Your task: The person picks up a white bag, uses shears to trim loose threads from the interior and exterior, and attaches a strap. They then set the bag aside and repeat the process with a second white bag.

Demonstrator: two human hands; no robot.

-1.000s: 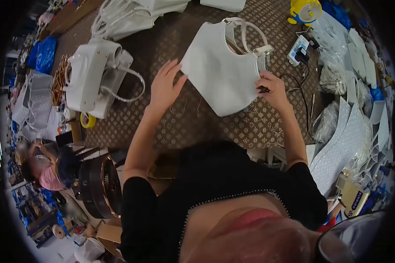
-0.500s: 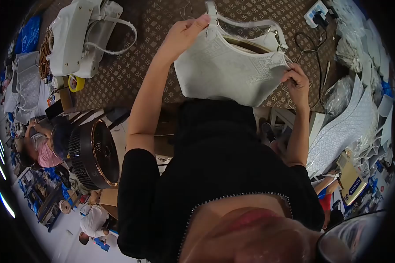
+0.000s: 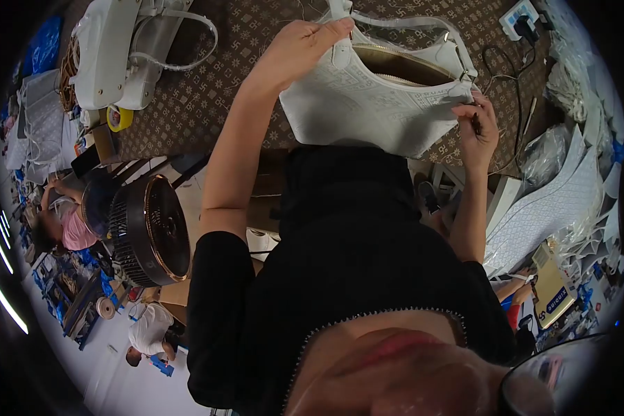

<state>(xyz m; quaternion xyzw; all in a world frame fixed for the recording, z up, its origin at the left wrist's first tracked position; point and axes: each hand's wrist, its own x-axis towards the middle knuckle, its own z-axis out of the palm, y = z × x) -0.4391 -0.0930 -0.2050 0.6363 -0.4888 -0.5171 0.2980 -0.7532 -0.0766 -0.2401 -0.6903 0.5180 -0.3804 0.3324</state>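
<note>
A white handbag [image 3: 367, 104] with a patterned front panel rests near the table's front edge, against my body. Its zipped top gapes, showing a tan lining. My left hand [image 3: 298, 55] is closed on the base of the handle at the bag's left end, thumb along the strap tab. At the opposite end, my right hand [image 3: 480, 132] has its fingers curled against the upper corner, pinching the edge near the strap ring. A small dark patch shows among those fingers; I cannot make out what it is. The handle [image 3: 409, 23] arches behind the opening.
More white handbags [image 3: 104, 59] lie at the left of the patterned tabletop [image 3: 187, 125], near a yellow tape roll [image 3: 120, 118]. A power strip [image 3: 520, 19] with a black cable lies at right. A fan [image 3: 149, 229] stands at left. White quilted panels [image 3: 541, 201] hang at right.
The bag has shifted slightly right and tilted, so its mouth shows wider and more of the lining is visible. Both hands have moved right with it, still at its ends.
</note>
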